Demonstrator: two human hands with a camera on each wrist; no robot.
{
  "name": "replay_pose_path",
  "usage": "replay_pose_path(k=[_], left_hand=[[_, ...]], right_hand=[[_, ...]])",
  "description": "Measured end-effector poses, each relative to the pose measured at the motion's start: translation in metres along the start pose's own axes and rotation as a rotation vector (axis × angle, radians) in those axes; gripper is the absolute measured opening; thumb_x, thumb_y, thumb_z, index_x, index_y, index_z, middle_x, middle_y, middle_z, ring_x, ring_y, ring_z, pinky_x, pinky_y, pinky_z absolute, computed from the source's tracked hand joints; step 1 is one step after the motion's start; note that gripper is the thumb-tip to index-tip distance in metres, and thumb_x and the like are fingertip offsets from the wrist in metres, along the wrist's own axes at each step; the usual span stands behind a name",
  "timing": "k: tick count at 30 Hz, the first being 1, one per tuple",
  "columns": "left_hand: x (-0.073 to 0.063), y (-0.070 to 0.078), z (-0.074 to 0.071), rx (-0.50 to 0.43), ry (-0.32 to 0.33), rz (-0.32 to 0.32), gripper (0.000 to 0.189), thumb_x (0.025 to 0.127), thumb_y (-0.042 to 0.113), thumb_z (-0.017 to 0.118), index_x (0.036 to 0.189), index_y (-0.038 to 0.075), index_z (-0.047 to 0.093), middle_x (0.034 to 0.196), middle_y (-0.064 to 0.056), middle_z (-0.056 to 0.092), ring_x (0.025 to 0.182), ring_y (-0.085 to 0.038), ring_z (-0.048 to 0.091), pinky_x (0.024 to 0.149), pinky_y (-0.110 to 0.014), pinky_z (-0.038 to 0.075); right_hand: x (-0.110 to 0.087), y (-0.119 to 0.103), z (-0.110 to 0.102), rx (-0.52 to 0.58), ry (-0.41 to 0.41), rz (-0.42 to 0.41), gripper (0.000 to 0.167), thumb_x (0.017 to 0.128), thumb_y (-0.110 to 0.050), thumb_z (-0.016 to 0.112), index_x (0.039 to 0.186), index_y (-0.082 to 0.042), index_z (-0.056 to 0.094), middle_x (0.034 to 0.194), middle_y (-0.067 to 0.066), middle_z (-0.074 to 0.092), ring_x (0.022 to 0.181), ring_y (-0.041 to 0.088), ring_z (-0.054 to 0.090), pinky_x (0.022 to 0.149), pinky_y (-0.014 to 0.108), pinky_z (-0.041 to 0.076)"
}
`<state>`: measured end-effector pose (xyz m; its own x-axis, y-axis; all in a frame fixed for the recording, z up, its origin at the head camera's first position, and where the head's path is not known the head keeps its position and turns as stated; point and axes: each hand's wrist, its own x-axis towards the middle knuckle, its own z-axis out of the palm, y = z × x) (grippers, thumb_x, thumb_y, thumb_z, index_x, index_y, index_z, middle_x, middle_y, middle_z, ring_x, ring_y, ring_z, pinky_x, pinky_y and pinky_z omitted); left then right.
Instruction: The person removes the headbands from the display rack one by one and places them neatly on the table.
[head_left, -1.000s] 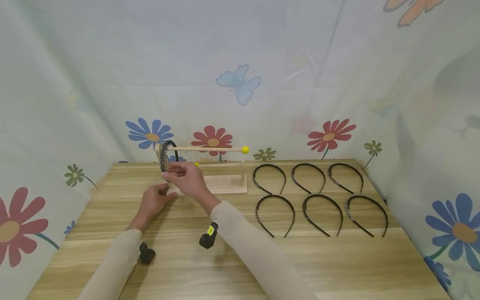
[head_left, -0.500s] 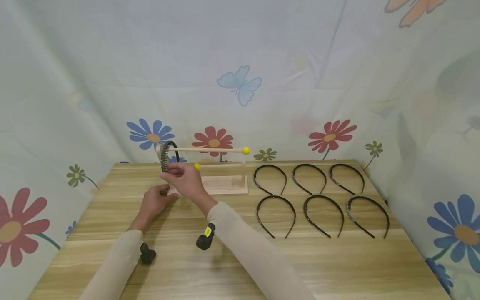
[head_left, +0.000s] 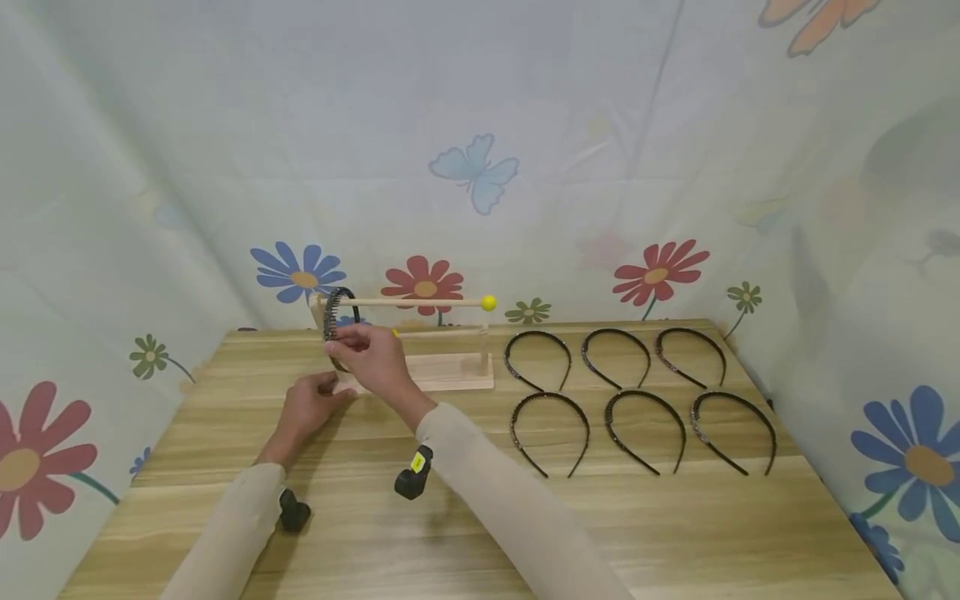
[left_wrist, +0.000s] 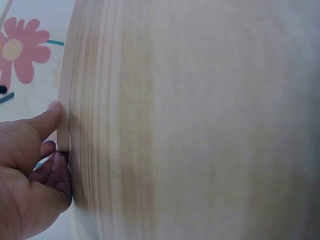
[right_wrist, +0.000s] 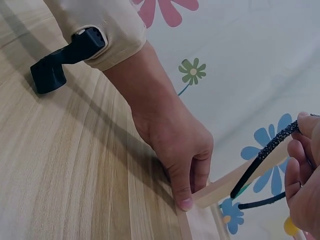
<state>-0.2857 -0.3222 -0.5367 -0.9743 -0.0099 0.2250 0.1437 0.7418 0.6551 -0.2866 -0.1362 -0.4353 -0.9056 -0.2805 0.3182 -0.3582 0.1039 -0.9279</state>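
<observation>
A black headband (head_left: pixel 331 317) with comb teeth and a glittery side hangs over the upper rod of a wooden rack (head_left: pixel 450 375), near the rod's left end. My right hand (head_left: pixel 375 358) pinches the headband's near side between thumb and fingers. In the right wrist view, both tips of the headband (right_wrist: pixel 274 146) point away from that hand. My left hand (head_left: pixel 307 404) grips the front left corner of the rack's base. Seen from the left wrist, the thumb of the left hand (left_wrist: pixel 25 175) lies on the base's edge, with fingers curled at the corner.
Right of the rack, several black headbands (head_left: pixel 551 393) lie in two rows on the wood-grain table (head_left: pixel 675 533). Yellow balls (head_left: pixel 489 303) cap the rack's rods. A flower-printed cloth (head_left: pixel 570 208) hangs behind the table.
The held headband has shifted slightly right along the upper rod, away from the post, with my right hand still pinching it. My left hand has stayed at the base corner.
</observation>
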Motion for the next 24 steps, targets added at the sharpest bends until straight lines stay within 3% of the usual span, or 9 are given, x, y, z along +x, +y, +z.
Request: replay_pose_path(k=[2,4,6,8,11,24], left_hand=[[0.0,0.001,0.0,0.007,-0.003,-0.004,0.037,0.092,0.027,0.079,0.077,0.006,0.053,0.066,0.002,0.037,0.059,-0.012,0.033,0.058,-0.03,0.029],[-0.001,0.002,-0.001,0.014,-0.007,-0.013,0.03,0.092,0.027,0.079,0.086,0.003,0.063,0.071,-0.002,0.051,0.066,-0.015,0.042,0.063,-0.032,0.036],[-0.001,0.003,-0.001,0.017,-0.016,-0.028,0.031,0.092,0.028,0.078,0.103,0.0,0.072,0.086,-0.01,0.067,0.078,-0.018,0.054,0.073,-0.036,0.045],[-0.002,0.003,-0.001,0.015,-0.027,-0.045,0.041,0.093,0.03,0.078,0.12,-0.001,0.071,0.107,-0.016,0.073,0.092,-0.024,0.059,0.084,-0.043,0.048],[-0.002,0.003,-0.002,0.011,-0.044,-0.059,0.05,0.094,0.032,0.076,0.129,-0.003,0.067,0.123,-0.02,0.07,0.107,-0.029,0.062,0.093,-0.049,0.048],[-0.003,0.009,-0.004,-0.022,-0.059,-0.071,0.053,0.094,0.028,0.076,0.132,-0.006,0.063,0.126,-0.024,0.066,0.12,-0.039,0.062,0.099,-0.055,0.047]], right_hand=[[0.0,0.0,-0.001,-0.008,0.01,-0.002,0.02,0.094,-0.025,0.077,0.108,-0.012,0.077,0.097,-0.003,0.076,0.082,-0.005,0.065,0.072,0.017,0.053],[-0.001,0.0,-0.003,-0.003,0.012,0.003,0.02,0.093,-0.025,0.077,0.108,-0.012,0.077,0.097,-0.004,0.076,0.083,-0.005,0.065,0.072,0.017,0.053],[-0.001,0.0,-0.005,-0.002,0.011,0.01,0.02,0.094,-0.025,0.077,0.109,-0.012,0.077,0.098,-0.005,0.076,0.083,-0.004,0.065,0.072,0.018,0.053],[-0.001,0.0,-0.007,0.004,0.006,0.016,0.02,0.094,-0.024,0.077,0.11,-0.012,0.077,0.099,-0.004,0.076,0.084,-0.004,0.065,0.073,0.018,0.054],[-0.001,0.0,-0.01,-0.002,0.009,0.017,0.02,0.094,-0.024,0.076,0.111,-0.012,0.077,0.1,-0.003,0.077,0.085,-0.003,0.066,0.073,0.018,0.053],[-0.001,-0.001,-0.025,-0.024,0.033,-0.019,0.021,0.094,-0.023,0.076,0.112,-0.011,0.077,0.102,0.001,0.077,0.087,0.0,0.068,0.071,0.019,0.054]])
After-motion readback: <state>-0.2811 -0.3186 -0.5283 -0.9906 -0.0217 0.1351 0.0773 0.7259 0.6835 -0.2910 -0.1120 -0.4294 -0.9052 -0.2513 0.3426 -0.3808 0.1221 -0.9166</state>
